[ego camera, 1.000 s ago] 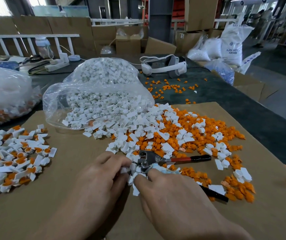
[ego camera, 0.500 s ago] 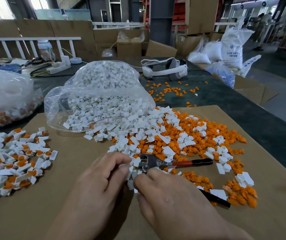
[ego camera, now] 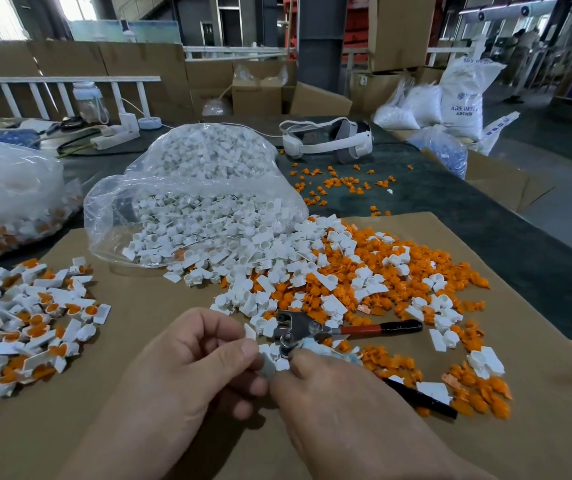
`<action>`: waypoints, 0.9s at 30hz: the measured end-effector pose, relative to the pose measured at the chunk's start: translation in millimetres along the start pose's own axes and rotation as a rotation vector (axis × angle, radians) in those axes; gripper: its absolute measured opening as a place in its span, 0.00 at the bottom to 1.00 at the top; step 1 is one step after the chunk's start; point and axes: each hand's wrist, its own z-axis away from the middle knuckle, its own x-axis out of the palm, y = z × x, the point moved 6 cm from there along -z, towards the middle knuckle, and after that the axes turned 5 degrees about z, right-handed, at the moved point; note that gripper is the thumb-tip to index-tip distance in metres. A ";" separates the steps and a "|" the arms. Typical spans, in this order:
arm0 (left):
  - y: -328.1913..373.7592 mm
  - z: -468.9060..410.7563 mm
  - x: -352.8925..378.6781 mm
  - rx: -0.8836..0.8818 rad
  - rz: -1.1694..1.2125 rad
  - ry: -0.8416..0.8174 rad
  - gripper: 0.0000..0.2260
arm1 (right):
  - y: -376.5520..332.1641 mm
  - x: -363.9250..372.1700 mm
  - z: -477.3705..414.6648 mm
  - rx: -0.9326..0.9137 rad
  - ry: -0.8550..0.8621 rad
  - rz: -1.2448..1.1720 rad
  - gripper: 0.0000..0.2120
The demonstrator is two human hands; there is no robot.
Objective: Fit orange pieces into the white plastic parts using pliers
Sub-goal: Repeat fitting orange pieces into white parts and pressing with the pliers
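My left hand (ego camera: 201, 368) pinches a small white plastic part (ego camera: 269, 367) between thumb and fingertips, just in front of the mixed pile. My right hand (ego camera: 346, 410) meets it from the right, thumb tip against the same part. The pliers (ego camera: 307, 330) lie right behind my fingers, jaws pointing left. Their upper red-and-black handle is free, while the lower handle runs under my right hand and comes out black at its right side. Loose orange pieces (ego camera: 398, 271) and white parts (ego camera: 263, 271) are heaped together behind the pliers.
Parts with orange pieces fitted (ego camera: 25, 323) lie in a pile at the left on the cardboard sheet (ego camera: 139, 341). An open clear bag of white parts (ego camera: 191, 202) sits behind, another bag (ego camera: 7, 195) far left. A white headset (ego camera: 326, 138) and stray orange pieces are further back.
My two hands have drawn a little back from the pile edge toward me, fingertips closing together on the white part. The pliers stay where they were.
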 end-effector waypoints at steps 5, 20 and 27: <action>0.7 0.1 2.5 -0.015 0.174 0.042 0.07 | 11.6 -24.7 4.9 0.114 0.122 -0.366 0.04; -8.8 -6.8 -18.3 -0.081 0.179 0.128 0.09 | 39.6 -13.4 11.6 0.405 0.116 -1.087 0.11; 24.3 11.9 3.3 0.466 -0.876 0.086 0.11 | 27.2 -19.3 11.5 0.321 0.134 -0.847 0.08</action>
